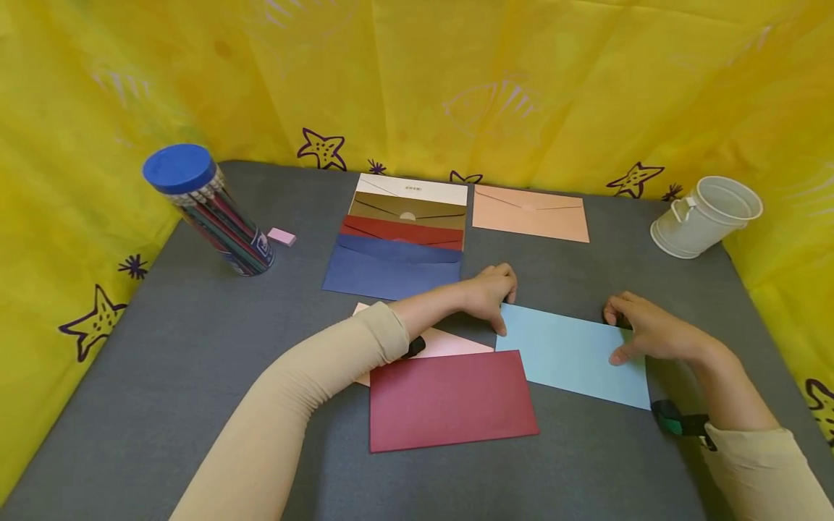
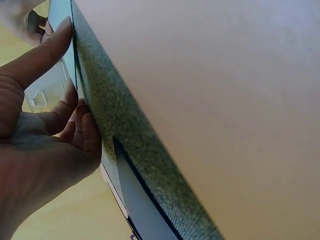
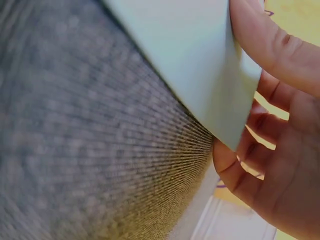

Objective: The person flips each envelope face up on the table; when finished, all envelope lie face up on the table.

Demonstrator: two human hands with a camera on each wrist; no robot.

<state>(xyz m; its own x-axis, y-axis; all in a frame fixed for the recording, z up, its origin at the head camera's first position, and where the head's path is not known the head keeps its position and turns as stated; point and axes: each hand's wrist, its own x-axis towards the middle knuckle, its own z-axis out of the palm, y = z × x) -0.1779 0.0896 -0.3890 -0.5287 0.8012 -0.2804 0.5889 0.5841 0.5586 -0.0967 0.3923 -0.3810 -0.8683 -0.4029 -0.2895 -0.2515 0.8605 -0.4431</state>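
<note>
A light blue envelope (image 1: 567, 354) lies to the right of centre in the head view. My left hand (image 1: 483, 293) pinches its upper left corner, thumb on the near face. At the opposite end, my right hand (image 1: 654, 329) grips the envelope, with the thumb on top and the fingers behind the edge, as the right wrist view shows. A dark red envelope (image 1: 452, 401) lies nearer to me, just left of the blue one. It partly covers a pale pink envelope (image 1: 452, 344), which my left forearm also hides in part.
Blue (image 1: 391, 268), red (image 1: 400, 230), gold (image 1: 384, 208) and white (image 1: 433, 189) envelopes overlap at the back. Beside them lies a peach envelope (image 1: 528, 215). A pencil tub (image 1: 218, 217) and pink eraser (image 1: 282, 236) stand left; a white bucket (image 1: 697, 221) stands right.
</note>
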